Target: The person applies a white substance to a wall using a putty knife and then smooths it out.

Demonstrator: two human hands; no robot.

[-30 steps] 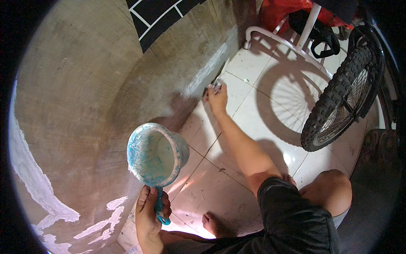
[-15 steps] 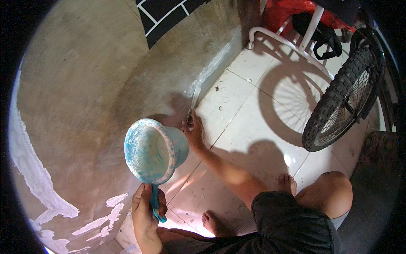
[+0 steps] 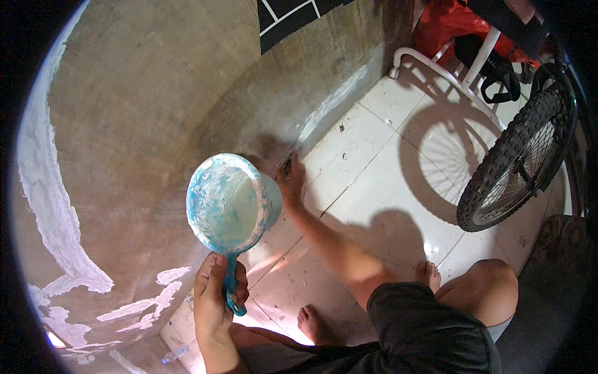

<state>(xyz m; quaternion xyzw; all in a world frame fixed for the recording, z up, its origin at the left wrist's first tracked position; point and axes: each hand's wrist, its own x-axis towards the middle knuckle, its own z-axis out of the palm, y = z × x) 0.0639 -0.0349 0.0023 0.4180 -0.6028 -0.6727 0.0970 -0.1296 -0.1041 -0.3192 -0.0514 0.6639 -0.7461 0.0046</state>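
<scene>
My left hand (image 3: 215, 290) is wrapped round the handle of a blue plastic dipper (image 3: 272, 202), its mouth tilted toward me. White paste coats the inside and rim. Beyond the dipper, low by the wall's foot, my right hand (image 3: 291, 179) is closed on a putty knife (image 3: 288, 165). Only its dark part shows clearly; the blade is hard to make out. The dipper sits in front of part of that wrist. The brown-grey wall (image 3: 137, 137) carries a white paste strip (image 3: 333, 100) along its base, just past the right hand.
A bicycle wheel (image 3: 492, 177) stands on the pale tiled floor (image 3: 367, 187) at right. White metal legs (image 3: 430, 62) and a red bag (image 3: 442, 31) are at the far right. White patches (image 3: 59, 237) mark the wall at left. A clear bottle (image 3: 175, 354) lies near the bottom left.
The view has shifted, so wall and wheel sit farther right and lower. The dipper has risen slightly in view. The putty knife's pale blade, plain before, no longer shows clearly beyond my right hand.
</scene>
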